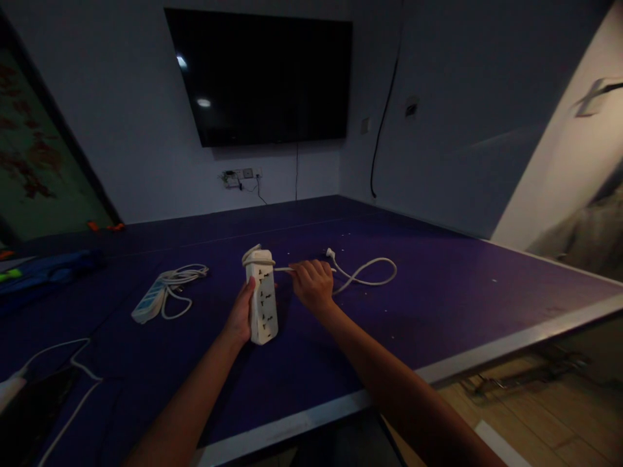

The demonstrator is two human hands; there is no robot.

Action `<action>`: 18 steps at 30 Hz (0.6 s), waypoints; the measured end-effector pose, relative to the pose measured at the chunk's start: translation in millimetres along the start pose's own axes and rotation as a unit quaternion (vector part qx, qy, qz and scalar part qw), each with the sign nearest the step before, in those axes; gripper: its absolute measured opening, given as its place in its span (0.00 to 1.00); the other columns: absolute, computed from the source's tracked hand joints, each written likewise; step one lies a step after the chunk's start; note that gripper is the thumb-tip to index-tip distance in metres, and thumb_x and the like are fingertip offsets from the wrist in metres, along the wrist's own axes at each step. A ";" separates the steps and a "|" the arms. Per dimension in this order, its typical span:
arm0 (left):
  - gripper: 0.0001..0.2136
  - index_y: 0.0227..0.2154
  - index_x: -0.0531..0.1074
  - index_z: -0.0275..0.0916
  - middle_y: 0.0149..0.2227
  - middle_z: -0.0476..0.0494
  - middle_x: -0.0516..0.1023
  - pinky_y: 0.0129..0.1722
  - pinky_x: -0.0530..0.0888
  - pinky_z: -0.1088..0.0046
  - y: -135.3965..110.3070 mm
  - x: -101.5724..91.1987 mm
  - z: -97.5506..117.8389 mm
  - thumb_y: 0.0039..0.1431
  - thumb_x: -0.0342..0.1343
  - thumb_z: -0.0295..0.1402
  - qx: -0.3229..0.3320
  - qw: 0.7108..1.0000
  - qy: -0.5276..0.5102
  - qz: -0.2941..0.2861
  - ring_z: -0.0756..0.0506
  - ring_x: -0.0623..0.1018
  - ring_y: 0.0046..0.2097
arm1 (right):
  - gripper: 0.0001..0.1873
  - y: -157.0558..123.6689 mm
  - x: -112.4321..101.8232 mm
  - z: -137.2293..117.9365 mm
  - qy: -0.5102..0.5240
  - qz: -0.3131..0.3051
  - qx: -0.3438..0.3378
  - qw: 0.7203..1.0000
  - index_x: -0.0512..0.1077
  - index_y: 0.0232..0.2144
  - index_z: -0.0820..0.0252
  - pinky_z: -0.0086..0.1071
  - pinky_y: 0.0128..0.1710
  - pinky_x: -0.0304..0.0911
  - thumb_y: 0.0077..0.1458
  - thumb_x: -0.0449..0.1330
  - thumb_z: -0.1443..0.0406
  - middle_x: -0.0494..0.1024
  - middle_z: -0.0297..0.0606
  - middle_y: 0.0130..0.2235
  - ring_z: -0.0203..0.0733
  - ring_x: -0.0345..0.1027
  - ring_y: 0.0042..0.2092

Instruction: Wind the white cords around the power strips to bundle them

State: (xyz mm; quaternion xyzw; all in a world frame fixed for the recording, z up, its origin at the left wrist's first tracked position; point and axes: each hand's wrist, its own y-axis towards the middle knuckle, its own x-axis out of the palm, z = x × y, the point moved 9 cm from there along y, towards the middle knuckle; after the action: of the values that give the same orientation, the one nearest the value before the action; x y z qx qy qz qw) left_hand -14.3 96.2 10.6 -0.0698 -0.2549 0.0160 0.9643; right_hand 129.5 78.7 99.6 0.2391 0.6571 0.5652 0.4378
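My left hand [241,314] grips a white power strip [261,305] from its left side and holds it upright on the dark blue table [438,305]. A loop of its white cord [363,271] is wound over the strip's top end. My right hand [313,284] is closed on the cord just right of the strip. From there the cord runs out to the right in a curve and ends in a plug [331,253] lying on the table.
A second power strip [150,303] with a bundled cord lies left of my hands. Another white cable [58,363] trails at the near left. A black screen [263,74] hangs on the far wall above wall sockets [241,176]. The table's white edge [511,340] runs along the right.
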 end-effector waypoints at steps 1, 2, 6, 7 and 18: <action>0.28 0.49 0.67 0.37 0.28 0.44 0.78 0.26 0.72 0.70 0.6 0.9 0.0 0.48 0.58 0.49 0.010 1.000 0.000 0.001 0.46 0.76 0.24 | 0.08 0.7 0.0 2.4 -0.005 -0.002 0.014 1.000 0.72 0.34 0.58 0.35 0.37 0.48 0.59 0.53 0.63 0.75 0.35 0.31 0.39 0.60 0.34; 0.28 0.49 0.67 0.38 0.29 0.44 0.78 0.26 0.72 0.70 1.1 2.0 0.6 0.47 0.58 0.49 0.023 1.000 0.001 0.001 0.46 0.76 0.25 | 0.08 1.5 -0.1 4.6 -0.010 -0.004 0.026 1.000 0.72 0.34 0.58 0.35 0.37 0.48 0.59 0.53 0.63 0.75 0.35 0.31 0.39 0.60 0.34; 0.30 0.50 0.66 0.40 0.33 0.43 0.78 0.31 0.73 0.69 2.6 10.9 7.3 0.45 0.59 0.50 0.091 0.996 0.026 -0.004 0.45 0.78 0.31 | 0.11 5.2 -1.8 13.0 -0.014 -0.018 0.071 0.997 0.72 0.35 0.57 0.36 0.38 0.48 0.61 0.51 0.61 0.76 0.37 0.32 0.40 0.61 0.35; 0.30 0.51 0.65 0.40 0.34 0.43 0.78 0.32 0.73 0.69 3.1 14.0 9.8 0.45 0.59 0.50 0.109 0.993 0.037 -0.008 0.44 0.78 0.33 | 0.12 5.9 -1.9 14.6 -0.013 -0.026 0.081 0.996 0.72 0.35 0.57 0.36 0.39 0.48 0.61 0.50 0.61 0.76 0.37 0.32 0.40 0.61 0.35; 0.36 0.59 0.56 0.45 0.47 0.43 0.73 0.44 0.69 0.68 -4.5 13.0 41.3 0.47 0.59 0.46 0.317 0.901 0.290 0.063 0.43 0.74 0.45 | 0.15 4.9 13.6 5.8 0.012 -0.123 0.071 0.990 0.74 0.34 0.59 0.34 0.36 0.50 0.61 0.49 0.62 0.75 0.40 0.32 0.41 0.63 0.35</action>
State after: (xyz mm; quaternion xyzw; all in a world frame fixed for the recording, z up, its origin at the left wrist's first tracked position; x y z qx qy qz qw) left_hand -23.5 97.8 53.1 0.2218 0.0599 0.1359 0.9637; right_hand 126.8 94.1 100.2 0.1797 0.7251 0.4618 0.4783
